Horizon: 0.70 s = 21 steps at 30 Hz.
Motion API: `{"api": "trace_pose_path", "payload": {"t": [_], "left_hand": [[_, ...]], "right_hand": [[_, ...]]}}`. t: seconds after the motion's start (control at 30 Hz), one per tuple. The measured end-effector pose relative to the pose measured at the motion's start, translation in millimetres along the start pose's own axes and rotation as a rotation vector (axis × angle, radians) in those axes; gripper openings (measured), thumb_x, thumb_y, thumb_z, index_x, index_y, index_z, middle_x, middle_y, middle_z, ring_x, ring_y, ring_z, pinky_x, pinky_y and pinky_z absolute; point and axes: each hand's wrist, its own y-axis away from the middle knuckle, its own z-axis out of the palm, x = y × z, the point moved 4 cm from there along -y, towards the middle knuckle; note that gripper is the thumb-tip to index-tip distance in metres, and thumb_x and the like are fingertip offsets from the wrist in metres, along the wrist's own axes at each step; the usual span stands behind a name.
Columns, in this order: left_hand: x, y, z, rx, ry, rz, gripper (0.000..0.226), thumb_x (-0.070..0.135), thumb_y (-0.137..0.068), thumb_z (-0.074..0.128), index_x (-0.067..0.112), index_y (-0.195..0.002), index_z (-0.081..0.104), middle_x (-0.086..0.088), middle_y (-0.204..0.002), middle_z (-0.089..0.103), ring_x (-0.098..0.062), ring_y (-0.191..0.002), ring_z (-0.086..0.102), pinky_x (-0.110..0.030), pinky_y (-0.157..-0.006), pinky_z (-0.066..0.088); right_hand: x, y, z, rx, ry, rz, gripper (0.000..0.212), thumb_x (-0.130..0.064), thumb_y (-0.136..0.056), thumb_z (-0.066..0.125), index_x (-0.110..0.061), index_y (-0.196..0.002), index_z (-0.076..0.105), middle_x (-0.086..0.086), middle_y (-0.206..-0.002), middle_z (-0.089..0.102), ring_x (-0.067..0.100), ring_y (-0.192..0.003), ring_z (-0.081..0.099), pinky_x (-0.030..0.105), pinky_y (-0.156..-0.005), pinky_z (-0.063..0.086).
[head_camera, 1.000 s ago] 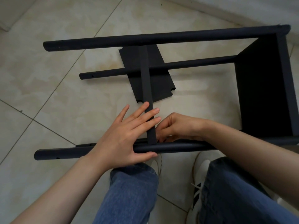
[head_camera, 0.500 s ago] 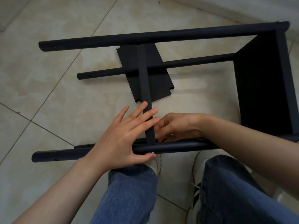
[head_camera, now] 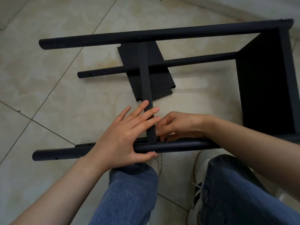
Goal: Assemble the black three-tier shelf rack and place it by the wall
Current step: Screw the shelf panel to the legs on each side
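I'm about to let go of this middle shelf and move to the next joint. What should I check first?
1. Middle shelf meets the near pole: ok, its edge reaches the pole between the hands.
2. Fastener at that joint tight: cannot tell, the right hand has its curled fingers over it.
3. Parts steadied: ok, the left hand lays straight fingers across the shelf edge, thumb under the near pole.
4. Shelf's other end fixed to the far pole: cannot tell; it reaches the pole.
5. End shelf fitted: ok.
6. Third tier fitted: not ok, the poles' left ends are bare.
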Motion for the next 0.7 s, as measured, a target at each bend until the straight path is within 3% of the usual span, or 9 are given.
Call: {"api": "trace_pose_path", "payload": {"t": [0.07,0.2,0.5,0.7], "left_hand": [[-0.2,-0.1,-0.7,0.002,0.001,-0.005,0.085,0.063,-0.083,0.062,0.018,-0.153,0.043,0.007,-0.166,0.026,-0.016,-0.157,0.011,-0.050,-0.125,0.018],[0.8,0.2,-1.4,0.003,0.006,-0.011,0.084,0.063,-0.082,0.063,0.018,-0.152,0.045,0.006,-0.165,0.027,-0.016,-0.157,0.011,-0.051,-0.125,0.019],[0.3,-0.2,-2.1,0.002,0.027,-0.011,0.085,0.059,-0.081,0.069,0.017,-0.151,0.046,0.005,-0.165,0.029,-0.017,-0.157,0.012,-0.053,-0.124,0.020],[-0.4,-0.1,-1.0,-0.002,0.024,-0.013,0.085,0.060,-0.081,0.068,0.018,-0.151,0.045,0.006,-0.165,0.027,-0.016,-0.157,0.012,-0.051,-0.125,0.019]], "right_hand": [[0.2,-1.7,0.8,0.004,0.021,0.000,0.030,-0.014,-0.096,0.062,-0.026,-0.072,0.077,-0.006,-0.079,0.073,0.008,-0.077,0.065,0.026,-0.080,0.051],[4.2,-7.0,2.8,-0.020,-0.058,0.033,0.012,-0.009,-0.096,0.061,-0.007,-0.094,0.073,0.006,-0.090,0.073,0.017,-0.083,0.067,0.033,-0.087,0.053],[4.2,-6.2,4.7,-0.050,-0.104,0.063,0.028,-0.010,-0.097,0.059,0.009,-0.117,0.064,0.006,-0.091,0.073,0.016,-0.081,0.069,0.028,-0.083,0.055],[4.5,-7.2,4.1,-0.041,-0.108,0.089,0.022,-0.011,-0.096,0.061,0.005,-0.109,0.068,0.007,-0.088,0.073,0.016,-0.079,0.069,0.026,-0.077,0.056]]}}
